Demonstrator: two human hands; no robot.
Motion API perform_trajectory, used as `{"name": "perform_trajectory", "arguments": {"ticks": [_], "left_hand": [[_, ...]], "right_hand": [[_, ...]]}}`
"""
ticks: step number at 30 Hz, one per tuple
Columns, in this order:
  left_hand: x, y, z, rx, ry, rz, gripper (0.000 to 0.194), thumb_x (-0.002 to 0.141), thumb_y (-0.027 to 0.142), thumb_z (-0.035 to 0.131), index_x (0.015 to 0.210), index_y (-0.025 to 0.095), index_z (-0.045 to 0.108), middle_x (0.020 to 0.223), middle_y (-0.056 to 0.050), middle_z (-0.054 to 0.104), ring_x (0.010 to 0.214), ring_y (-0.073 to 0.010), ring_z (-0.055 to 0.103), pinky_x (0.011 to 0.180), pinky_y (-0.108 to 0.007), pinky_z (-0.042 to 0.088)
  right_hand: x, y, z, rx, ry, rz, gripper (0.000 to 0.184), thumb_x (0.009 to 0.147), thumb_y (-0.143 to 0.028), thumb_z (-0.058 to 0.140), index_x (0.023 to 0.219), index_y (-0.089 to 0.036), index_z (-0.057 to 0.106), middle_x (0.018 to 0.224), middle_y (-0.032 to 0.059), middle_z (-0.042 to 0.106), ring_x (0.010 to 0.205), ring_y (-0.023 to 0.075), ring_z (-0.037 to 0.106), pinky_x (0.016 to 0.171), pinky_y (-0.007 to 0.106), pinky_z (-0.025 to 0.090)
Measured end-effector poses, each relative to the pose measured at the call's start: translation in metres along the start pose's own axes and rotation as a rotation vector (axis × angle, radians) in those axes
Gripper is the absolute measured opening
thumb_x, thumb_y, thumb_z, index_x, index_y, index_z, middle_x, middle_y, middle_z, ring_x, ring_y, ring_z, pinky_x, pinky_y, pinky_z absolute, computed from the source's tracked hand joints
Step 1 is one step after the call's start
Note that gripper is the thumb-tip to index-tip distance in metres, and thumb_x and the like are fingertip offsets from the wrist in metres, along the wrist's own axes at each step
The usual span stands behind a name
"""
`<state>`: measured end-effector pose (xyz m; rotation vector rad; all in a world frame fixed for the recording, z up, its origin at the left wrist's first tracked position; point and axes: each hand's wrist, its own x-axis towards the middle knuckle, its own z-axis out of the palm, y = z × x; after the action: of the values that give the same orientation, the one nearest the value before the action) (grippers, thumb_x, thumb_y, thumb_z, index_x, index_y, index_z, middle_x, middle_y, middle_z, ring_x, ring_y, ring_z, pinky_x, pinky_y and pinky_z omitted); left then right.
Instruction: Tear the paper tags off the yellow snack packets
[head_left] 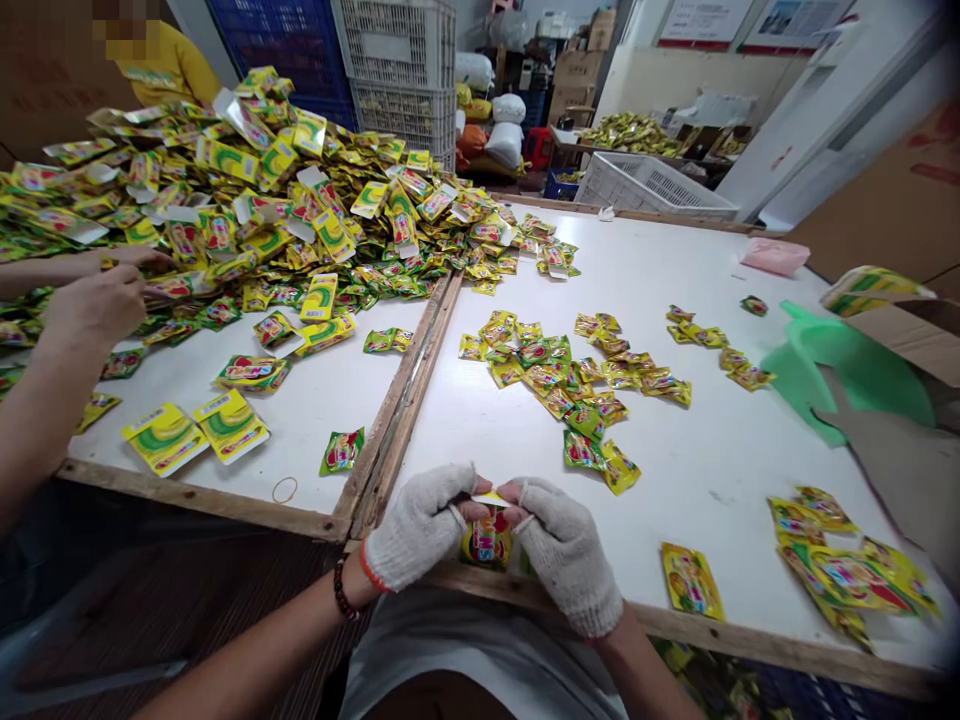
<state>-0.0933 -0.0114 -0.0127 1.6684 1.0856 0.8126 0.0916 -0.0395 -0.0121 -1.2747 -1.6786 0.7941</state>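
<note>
Both my hands wear white knit gloves with bare fingertips and meet at the table's front edge. Between them is a small yellow and green candy box (487,538) with a red fruit picture and a white flap at its top. My left hand (424,520) pinches the box's left upper edge. Thumb and fingers of my right hand (566,550) close on its right upper edge. Beyond my hands lies a loose group of yellow and green candy packets (555,375). A single yellow packet (691,581) rests right of my right hand.
A wooden strip (409,400) divides the white tabletop. A large heap of boxes and packets (247,190) covers the left side, where a co-worker's hands (97,300) reach in. At right are a green plastic basin (847,370), cardboard and more packets (847,570).
</note>
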Motion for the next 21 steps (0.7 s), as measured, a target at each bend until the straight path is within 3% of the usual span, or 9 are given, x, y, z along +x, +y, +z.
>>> {"name": "perform_trajectory", "arguments": {"ticks": [5,8,10,14,16,19,21], "left_hand": [[0.007,0.026,-0.011,0.012,-0.125,-0.062,0.025,0.083,0.032,0.055,0.091,0.011,0.067,0.082,-0.004,0.066,0.079,-0.0163,0.060,0.071,-0.025,0.047],[0.011,0.030,-0.016,0.021,-0.179,-0.082,0.024,0.083,0.031,0.054,0.087,0.011,0.067,0.078,-0.004,0.065,0.076,-0.0159,0.059,0.068,-0.024,0.047],[0.008,0.025,-0.018,0.057,-0.183,0.009,0.024,0.086,0.029,0.051,0.087,0.011,0.067,0.077,-0.004,0.064,0.075,-0.0149,0.059,0.068,-0.023,0.046],[-0.005,0.013,-0.022,0.264,-0.247,0.408,0.024,0.088,0.026,0.048,0.099,0.014,0.065,0.082,-0.008,0.062,0.076,-0.0157,0.058,0.069,-0.025,0.046],[-0.011,0.014,-0.024,0.384,-0.287,0.530,0.026,0.087,0.025,0.047,0.105,0.015,0.063,0.087,-0.010,0.062,0.080,-0.0179,0.058,0.070,-0.027,0.046],[-0.009,0.021,-0.028,0.462,-0.307,0.567,0.026,0.088,0.031,0.049,0.105,0.015,0.062,0.093,-0.011,0.062,0.088,-0.0197,0.059,0.077,-0.029,0.048],[0.002,0.021,-0.037,0.495,-0.221,0.557,0.032,0.085,0.038,0.053,0.105,0.015,0.060,0.105,-0.013,0.060,0.102,-0.0217,0.057,0.087,-0.029,0.047]], "right_hand": [[0.004,-0.012,-0.004,-0.037,-0.008,0.101,0.016,0.082,-0.023,0.056,0.089,-0.019,0.070,0.084,0.0043,0.071,0.078,0.0176,0.065,0.070,0.026,0.052],[0.007,-0.014,-0.006,-0.060,-0.011,0.120,0.014,0.081,-0.023,0.058,0.085,-0.019,0.071,0.081,0.0037,0.072,0.074,0.0177,0.065,0.068,0.026,0.053],[0.006,-0.013,-0.009,-0.061,-0.033,0.066,0.016,0.082,-0.022,0.056,0.085,-0.019,0.071,0.081,0.0042,0.071,0.074,0.0171,0.066,0.068,0.025,0.054],[-0.003,-0.008,-0.017,-0.100,-0.155,-0.193,0.027,0.082,-0.015,0.053,0.101,-0.021,0.070,0.100,0.0077,0.070,0.087,0.0185,0.066,0.077,0.028,0.054],[-0.009,-0.004,-0.017,-0.132,-0.213,-0.281,0.035,0.079,-0.013,0.052,0.110,-0.022,0.067,0.108,0.0091,0.068,0.093,0.0201,0.065,0.079,0.030,0.054],[-0.017,0.002,-0.012,-0.107,-0.156,-0.217,0.038,0.077,-0.013,0.052,0.109,-0.024,0.067,0.107,0.0072,0.068,0.094,0.0211,0.065,0.080,0.030,0.055],[-0.020,0.010,-0.014,-0.033,-0.005,-0.003,0.031,0.076,-0.018,0.055,0.103,-0.025,0.070,0.102,0.0052,0.070,0.090,0.0211,0.066,0.077,0.028,0.056]]}}
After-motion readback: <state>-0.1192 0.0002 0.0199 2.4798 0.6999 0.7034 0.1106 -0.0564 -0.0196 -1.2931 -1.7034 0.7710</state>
